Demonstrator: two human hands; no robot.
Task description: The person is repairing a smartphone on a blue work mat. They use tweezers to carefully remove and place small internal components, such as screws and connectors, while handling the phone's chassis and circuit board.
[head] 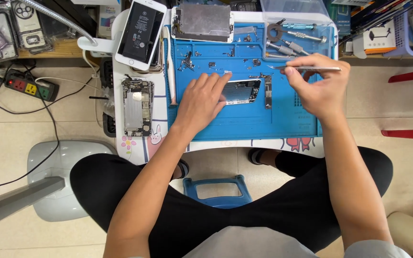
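Cables are trailing across the tiled floor from a black power strip point(31, 88) at the far left, beyond the small white table's point(120, 143) left edge. Along that left edge, a stripped phone chassis point(137, 107) is lying with its metal shields and circuitry facing up, and behind it, at the table's far left corner, a white phone point(141, 33) is leaning open side up with its black battery showing. A blue repair mat point(244, 126) is covering most of the table to the right of these.

Near the mat's middle, the left hand point(201, 101) is pressing flat, fingers spread, on the left end of an opened phone frame point(243, 91), pinning it to the mat. The frame is lying lengthwise, a dark glossy rectangle with a pale metal rim; its left part is hidden under the fingers. Small screws and brackets are lying scattered on the mat behind it, and a grey metal backing plate point(202, 22) is sitting at the mat's far edge.

Right of the frame, the right hand point(317, 85) is hovering above the mat, thumb and forefinger pinching silver tweezers point(307, 69) held level, tips pointing left. Screwdrivers point(292, 42) are lying at the mat's far right corner.
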